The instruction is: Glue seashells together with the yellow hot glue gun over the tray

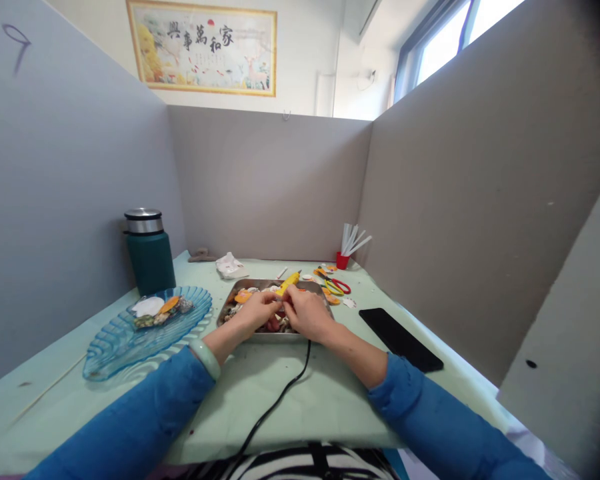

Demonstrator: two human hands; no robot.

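Two hands meet over a metal tray at the middle of the tabletop in the head view. The left hand and right hand are curled, fingertips pinched together on something small that I cannot make out; a yellow glue gun pokes out just behind them, and its black cord runs back toward the person. The tray holds mixed shells and orange bits, partly hidden by the hands. To the left lies a blue glass dish holding a white shell, an orange piece and darker shells. Behind it stands a green flask. Grey partition walls close in the space. Right of the tray lie scissors, a red cup of white sticks, and a black phone.
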